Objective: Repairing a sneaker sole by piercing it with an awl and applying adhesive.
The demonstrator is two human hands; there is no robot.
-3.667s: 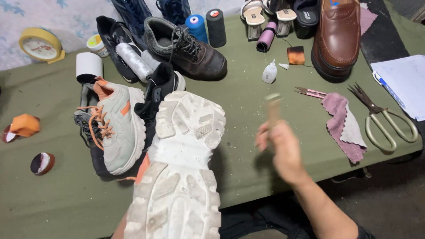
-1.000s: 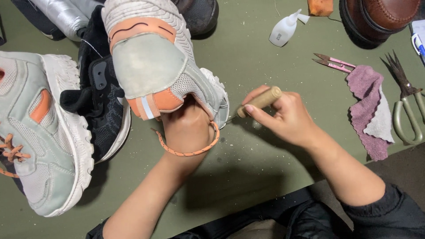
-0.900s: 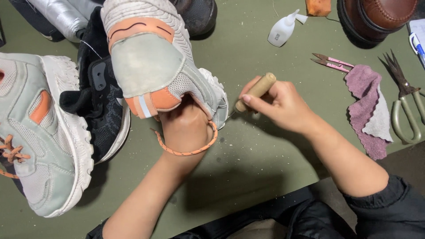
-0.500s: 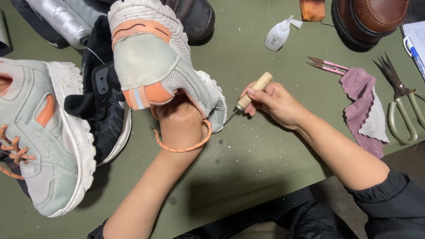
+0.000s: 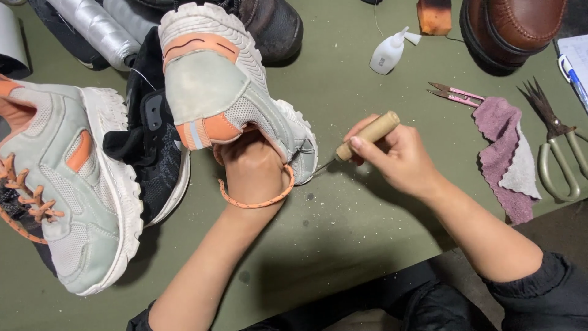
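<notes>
A grey and orange sneaker (image 5: 226, 92) lies on the green table with its heel toward me. My left hand (image 5: 252, 168) is pushed into its opening, and an orange lace loop (image 5: 260, 199) hangs over the wrist. My right hand (image 5: 395, 156) grips a wooden-handled awl (image 5: 366, 136). The awl's thin metal tip points at the side of the sneaker's sole (image 5: 303, 153) and touches it or sits just beside it.
The matching sneaker (image 5: 61, 184) lies at the left over a black shoe (image 5: 153, 153). A brown boot (image 5: 272, 24), glue bottle (image 5: 387, 54), brown leather shoe (image 5: 514, 27), pink thread snips (image 5: 454, 93), pink cloth (image 5: 503, 144) and scissors (image 5: 554, 150) sit at the back and right.
The sneaker, earlier held sole-up, now lies with my left hand inside it. Over the last second my right hand has brought the awl's tip down to the side of the sole.
</notes>
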